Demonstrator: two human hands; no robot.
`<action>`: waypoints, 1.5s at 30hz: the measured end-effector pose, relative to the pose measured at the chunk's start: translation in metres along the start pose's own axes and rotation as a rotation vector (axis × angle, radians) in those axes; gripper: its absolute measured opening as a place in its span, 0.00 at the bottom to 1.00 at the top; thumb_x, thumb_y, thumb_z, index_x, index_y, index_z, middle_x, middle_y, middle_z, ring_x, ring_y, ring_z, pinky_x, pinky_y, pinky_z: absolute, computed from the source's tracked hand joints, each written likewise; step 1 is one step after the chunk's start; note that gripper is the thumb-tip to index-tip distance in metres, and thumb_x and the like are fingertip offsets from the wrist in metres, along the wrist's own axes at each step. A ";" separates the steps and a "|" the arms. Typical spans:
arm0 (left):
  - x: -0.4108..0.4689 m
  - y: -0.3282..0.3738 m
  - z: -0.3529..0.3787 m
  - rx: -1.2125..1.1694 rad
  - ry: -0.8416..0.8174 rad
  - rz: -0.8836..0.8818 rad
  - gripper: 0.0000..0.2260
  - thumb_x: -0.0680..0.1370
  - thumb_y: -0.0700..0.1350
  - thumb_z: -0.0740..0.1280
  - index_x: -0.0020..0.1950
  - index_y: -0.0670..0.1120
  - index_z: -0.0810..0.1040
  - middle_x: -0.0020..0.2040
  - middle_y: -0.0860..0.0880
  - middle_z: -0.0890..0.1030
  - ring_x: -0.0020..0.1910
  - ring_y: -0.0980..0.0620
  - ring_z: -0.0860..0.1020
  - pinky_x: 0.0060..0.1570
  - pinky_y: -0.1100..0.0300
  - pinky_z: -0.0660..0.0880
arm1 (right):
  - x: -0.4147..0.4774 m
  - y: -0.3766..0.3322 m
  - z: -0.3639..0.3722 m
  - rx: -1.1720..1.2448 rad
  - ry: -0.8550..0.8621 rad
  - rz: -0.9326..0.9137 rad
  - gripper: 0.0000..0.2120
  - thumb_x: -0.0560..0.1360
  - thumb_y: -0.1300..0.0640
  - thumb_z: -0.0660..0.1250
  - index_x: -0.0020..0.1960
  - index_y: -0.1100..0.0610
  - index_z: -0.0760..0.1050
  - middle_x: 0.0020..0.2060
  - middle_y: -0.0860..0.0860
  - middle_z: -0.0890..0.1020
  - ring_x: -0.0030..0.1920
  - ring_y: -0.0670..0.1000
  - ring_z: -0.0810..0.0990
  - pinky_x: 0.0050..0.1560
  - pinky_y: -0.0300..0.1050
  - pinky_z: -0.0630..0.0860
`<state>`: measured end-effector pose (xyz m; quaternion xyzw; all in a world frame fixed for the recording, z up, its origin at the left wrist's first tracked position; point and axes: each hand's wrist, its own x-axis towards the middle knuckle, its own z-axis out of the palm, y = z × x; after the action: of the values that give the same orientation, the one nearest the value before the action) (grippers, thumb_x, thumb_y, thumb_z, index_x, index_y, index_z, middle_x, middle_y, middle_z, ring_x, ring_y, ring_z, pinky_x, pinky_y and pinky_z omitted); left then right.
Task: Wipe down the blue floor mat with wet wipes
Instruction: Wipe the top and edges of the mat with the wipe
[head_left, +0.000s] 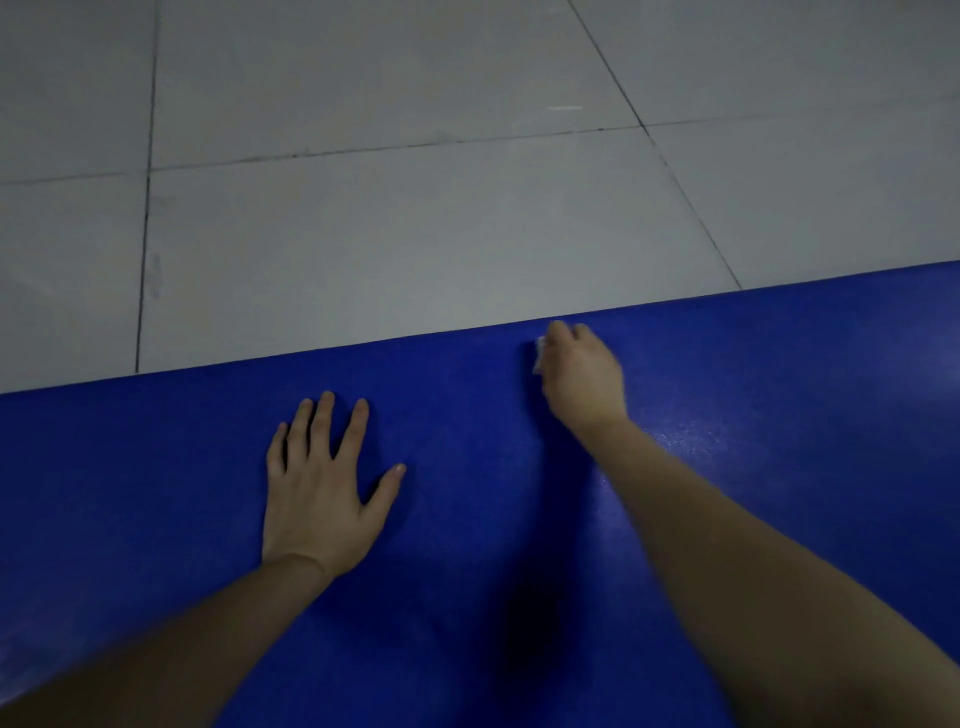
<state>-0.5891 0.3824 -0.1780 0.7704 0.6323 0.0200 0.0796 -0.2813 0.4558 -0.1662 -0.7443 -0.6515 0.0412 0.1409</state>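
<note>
Blue floor mat (467, 519) is mid-wipe, we judge: our right grip (582, 374) pinches the wet wipe (539, 353) at its far edge, and our left grip (317, 493) lies spread flat. Next we should drag the wipe along that edge, pressing evenly.

I see the blue floor mat (779, 395) lying flat on the grey tiled floor (395, 234). Its surface is deep blue and finely textured, with a paler speckled sheen toward its right part. Its far edge runs straight. The wet wipe (539, 355) is a small white wad, mostly hidden, down on the mat just inside that far edge, gripped in the right hand (582, 374).
</note>
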 end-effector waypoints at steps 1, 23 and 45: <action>-0.001 0.000 0.000 -0.003 0.002 0.000 0.36 0.80 0.69 0.48 0.83 0.50 0.57 0.82 0.41 0.56 0.81 0.41 0.53 0.78 0.39 0.52 | 0.000 0.021 -0.006 -0.037 -0.002 0.075 0.05 0.79 0.60 0.66 0.48 0.60 0.72 0.39 0.54 0.71 0.35 0.56 0.70 0.34 0.48 0.65; -0.001 0.000 0.002 -0.035 0.034 -0.028 0.37 0.80 0.70 0.47 0.81 0.47 0.60 0.83 0.43 0.54 0.83 0.45 0.49 0.80 0.42 0.51 | -0.005 -0.164 0.045 0.072 -0.113 0.007 0.02 0.80 0.61 0.62 0.53 0.59 0.73 0.47 0.54 0.79 0.41 0.50 0.72 0.36 0.45 0.66; 0.052 0.017 -0.042 -0.296 0.303 -0.087 0.12 0.83 0.51 0.63 0.58 0.46 0.79 0.52 0.47 0.76 0.50 0.47 0.74 0.46 0.51 0.73 | -0.054 -0.047 -0.041 -0.138 -0.842 0.185 0.50 0.65 0.26 0.71 0.72 0.59 0.64 0.68 0.56 0.73 0.66 0.57 0.73 0.63 0.53 0.75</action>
<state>-0.5674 0.4337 -0.1373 0.7104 0.6600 0.2245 0.0966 -0.3238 0.4020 -0.1211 -0.7256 -0.5838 0.3101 -0.1912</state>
